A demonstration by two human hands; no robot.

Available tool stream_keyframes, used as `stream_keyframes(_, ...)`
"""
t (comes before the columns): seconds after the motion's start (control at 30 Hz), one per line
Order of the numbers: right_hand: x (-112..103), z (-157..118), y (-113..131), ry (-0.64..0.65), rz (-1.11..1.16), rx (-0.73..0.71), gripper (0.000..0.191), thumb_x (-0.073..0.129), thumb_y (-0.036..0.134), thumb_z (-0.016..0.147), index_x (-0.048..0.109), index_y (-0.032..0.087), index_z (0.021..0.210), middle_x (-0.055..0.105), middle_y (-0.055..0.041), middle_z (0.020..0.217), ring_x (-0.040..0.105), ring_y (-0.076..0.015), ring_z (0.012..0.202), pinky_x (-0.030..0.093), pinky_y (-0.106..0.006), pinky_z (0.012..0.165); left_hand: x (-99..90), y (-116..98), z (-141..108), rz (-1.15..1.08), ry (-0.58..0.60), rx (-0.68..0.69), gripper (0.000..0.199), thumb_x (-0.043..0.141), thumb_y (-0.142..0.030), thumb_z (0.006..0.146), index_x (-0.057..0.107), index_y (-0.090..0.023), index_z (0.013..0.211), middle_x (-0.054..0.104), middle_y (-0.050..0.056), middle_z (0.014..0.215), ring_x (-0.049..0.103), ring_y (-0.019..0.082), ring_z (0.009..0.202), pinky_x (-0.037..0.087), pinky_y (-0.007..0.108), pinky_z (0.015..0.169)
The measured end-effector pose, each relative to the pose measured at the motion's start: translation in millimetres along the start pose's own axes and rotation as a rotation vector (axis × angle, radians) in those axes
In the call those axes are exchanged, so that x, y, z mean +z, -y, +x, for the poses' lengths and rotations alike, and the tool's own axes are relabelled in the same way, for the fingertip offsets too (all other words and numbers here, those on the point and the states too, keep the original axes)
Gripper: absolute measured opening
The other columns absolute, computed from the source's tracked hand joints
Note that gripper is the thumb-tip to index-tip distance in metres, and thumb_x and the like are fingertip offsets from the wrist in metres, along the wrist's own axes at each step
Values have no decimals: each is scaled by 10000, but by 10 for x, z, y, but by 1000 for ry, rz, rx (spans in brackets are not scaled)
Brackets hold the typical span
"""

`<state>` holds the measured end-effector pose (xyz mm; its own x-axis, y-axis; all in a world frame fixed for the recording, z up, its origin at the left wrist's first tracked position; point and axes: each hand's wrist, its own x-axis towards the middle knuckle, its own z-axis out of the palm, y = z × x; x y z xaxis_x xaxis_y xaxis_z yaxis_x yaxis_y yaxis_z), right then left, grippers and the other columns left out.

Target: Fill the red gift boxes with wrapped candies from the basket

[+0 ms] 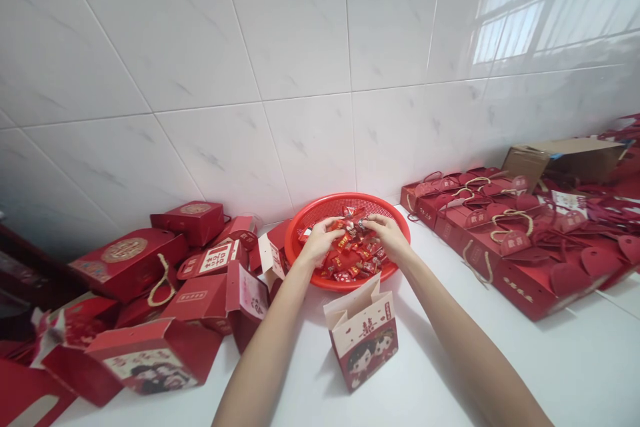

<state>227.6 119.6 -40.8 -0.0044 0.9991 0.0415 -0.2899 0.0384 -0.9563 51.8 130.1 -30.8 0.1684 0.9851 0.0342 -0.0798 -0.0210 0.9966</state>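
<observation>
A round red plastic basket [295,213] with a perforated wall stands against the tiled wall, holding many wrapped candies [345,260] in red and gold. My left hand [323,240] reaches in over its left side, fingers curled together among the candies; whatever lies between the fingertips is hard to make out. From the right side my right hand [390,235] reaches in, thumb and forefinger closed on a small, shiny wrapped candy [361,223]. In front of the basket, between my forearms, an upright red and cream gift box [365,340] with a cartoon couple stands with its top open.
Red gift boxes [193,300] of several designs are heaped on the left. To the right, rows of closed red boxes [500,253] with cord handles lie on the white tabletop [415,373]. Behind them sits an open brown cardboard carton [530,163].
</observation>
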Motion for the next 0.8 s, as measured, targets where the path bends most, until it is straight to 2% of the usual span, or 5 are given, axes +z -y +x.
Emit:
stream_keyframes(0.13, 0, -12, 19, 14, -8, 12, 290, 817, 376, 561, 616, 201, 677, 661, 1, 721, 638, -174, 684, 532, -287, 620, -33, 44, 43, 16, -47, 39, 312, 818, -187, 603, 743, -161, 904, 747, 45, 881, 671, 176, 806, 520, 316, 845)
stream_keyframes(0.33, 21, -34, 40, 35, -29, 20, 273, 801, 356, 559, 599, 199, 654, 646, 14, 718, 612, -147, 673, 481, -254, 587, -36, 72, 64, 19, -54, 74, 248, 839, -219, 578, 749, -169, 803, 750, 39, 840, 672, 195, 820, 515, 328, 851)
stream_keyframes(0.47, 29, -42, 42, 59, -40, 39, 263, 805, 333, 559, 604, 198, 661, 651, 17, 740, 614, -145, 717, 476, -242, 596, -43, 79, 72, 16, -33, 86, 326, 871, -278, 539, 754, -158, 819, 755, 50, 863, 675, 201, 849, 504, 337, 881)
stream_keyframes(0.63, 22, -43, 23, 129, -42, 80, 299, 839, 337, 559, 619, 205, 714, 667, 11, 801, 648, -176, 766, 524, -282, 636, -56, 89, 83, 35, -26, 83, 419, 908, -322, 474, 764, -159, 832, 757, 51, 872, 672, 199, 850, 499, 340, 890)
stream_keyframes(0.8, 9, -24, -5, 141, -12, 49, 296, 848, 336, 569, 632, 202, 720, 674, 11, 765, 653, -172, 741, 526, -281, 646, -44, 65, 76, 63, 26, 66, 394, 882, -374, 530, 765, -156, 835, 758, 62, 848, 692, 216, 816, 528, 363, 841)
